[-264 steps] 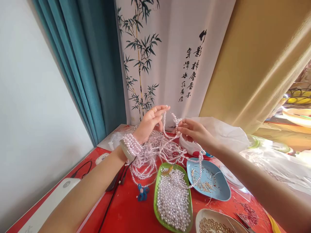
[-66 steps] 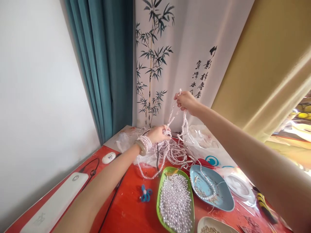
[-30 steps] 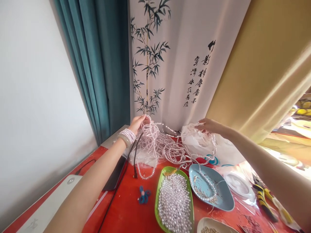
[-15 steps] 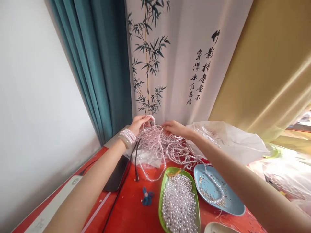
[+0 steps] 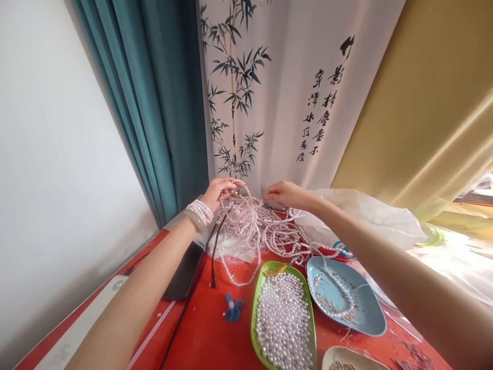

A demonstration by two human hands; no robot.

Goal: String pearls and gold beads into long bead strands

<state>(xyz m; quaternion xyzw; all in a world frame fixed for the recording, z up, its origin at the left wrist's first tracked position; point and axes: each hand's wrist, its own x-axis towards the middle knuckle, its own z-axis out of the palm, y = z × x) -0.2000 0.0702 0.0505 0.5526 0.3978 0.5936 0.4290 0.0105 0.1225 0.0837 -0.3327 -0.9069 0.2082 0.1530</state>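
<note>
A large tangle of pinkish pearl bead strands (image 5: 246, 218) lies at the back of the red table. My left hand (image 5: 220, 192), with a pearl bracelet (image 5: 199, 211) at its wrist, is closed on some strands at the pile's upper left. One loop arches up from its fingers. At the pile's upper right, my right hand (image 5: 283, 194) has its fingers pinched together, palm down; whatever lies between the fingertips is too small or hidden to make out. More strands spread below it toward the blue tray (image 5: 370, 303).
A green tray (image 5: 254, 329) of loose pearl beads stands in front, beside a pale dish (image 5: 327, 357). A blue flower-like ornament (image 5: 233, 308), a black cable (image 5: 214, 262) and a dark flat device (image 5: 183, 277) lie to the left. White plastic sheeting (image 5: 370, 216) sits at right.
My right hand has moved slightly right and up, away from the strands. Strands that lay over the plastic sheeting at right have shifted off it. My left hand keeps its hold.
</note>
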